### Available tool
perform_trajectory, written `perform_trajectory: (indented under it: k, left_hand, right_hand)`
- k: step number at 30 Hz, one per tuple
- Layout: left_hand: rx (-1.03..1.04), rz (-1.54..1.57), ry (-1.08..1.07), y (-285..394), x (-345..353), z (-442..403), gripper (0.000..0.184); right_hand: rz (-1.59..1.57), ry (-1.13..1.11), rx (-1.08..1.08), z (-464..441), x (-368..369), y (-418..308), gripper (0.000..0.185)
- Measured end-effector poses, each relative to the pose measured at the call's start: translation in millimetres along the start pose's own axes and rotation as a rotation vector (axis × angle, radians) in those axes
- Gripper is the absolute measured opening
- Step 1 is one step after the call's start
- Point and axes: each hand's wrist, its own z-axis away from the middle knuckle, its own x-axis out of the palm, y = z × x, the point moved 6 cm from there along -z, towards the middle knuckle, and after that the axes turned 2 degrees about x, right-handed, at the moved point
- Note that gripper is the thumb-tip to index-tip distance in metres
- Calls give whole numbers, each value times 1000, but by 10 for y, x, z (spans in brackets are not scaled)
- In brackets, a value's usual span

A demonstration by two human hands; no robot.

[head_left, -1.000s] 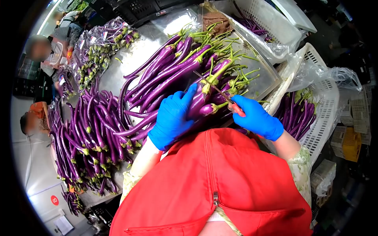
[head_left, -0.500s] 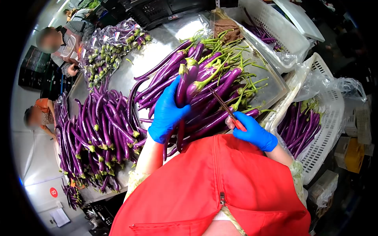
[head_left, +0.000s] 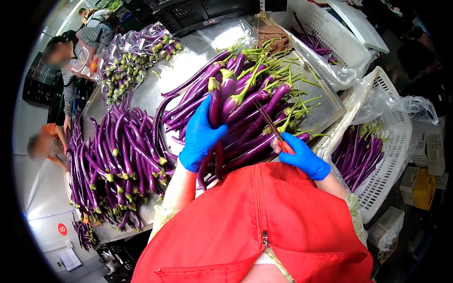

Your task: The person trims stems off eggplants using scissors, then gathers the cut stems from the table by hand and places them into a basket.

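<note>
My left hand, in a blue glove, is wrapped round several purple eggplants; one of them keeps a long green stem, and their thin ends hang below the palm. In my right hand, also gloved in blue, are scissors with red handles, the blades pointing up and left toward the held eggplants. A pile of long-stemmed eggplants lies on the metal table beyond and between my hands. Another large heap of eggplants with short stem ends lies to the left.
Bagged eggplants lie at the back left. White crates with eggplants and plastic liners stand at the right, beside a brown cloth. Several people stand beyond the table's left side, one in stripes.
My left hand has left the stem area of the pile and taken hold of several eggplants, raising them. The scissors have shifted slightly lower right. A person at the left has reached toward the heap.
</note>
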Motion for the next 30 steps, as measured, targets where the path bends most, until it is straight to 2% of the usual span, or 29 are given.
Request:
perform_trajectory:
  k: [3,16,22,25,29,30]
  left_hand:
    - [-39,7,-71,9,108,20,72]
    - [-76,75,-207,149,254,45,77]
    - [-147,76,-288,210,343,64,77]
    - [-142,143,-257,223,353,64,77]
    - [-231,351,-164,14,127,-7,77]
    - [-192,336,-112,-9,69,-63,74]
  right_hand:
    - [140,0,-38,-81,-82,33,25]
    - [199,68,-194,-268,-30,-70,25]
    - [301,48,-173,-306,-68,-127,26]
    - [339,165,-228,-235,-91,-139,27]
    - [98,482,-231,-61,-253,-200,22]
    - [-92,512,-93,-42,-359,-76,25]
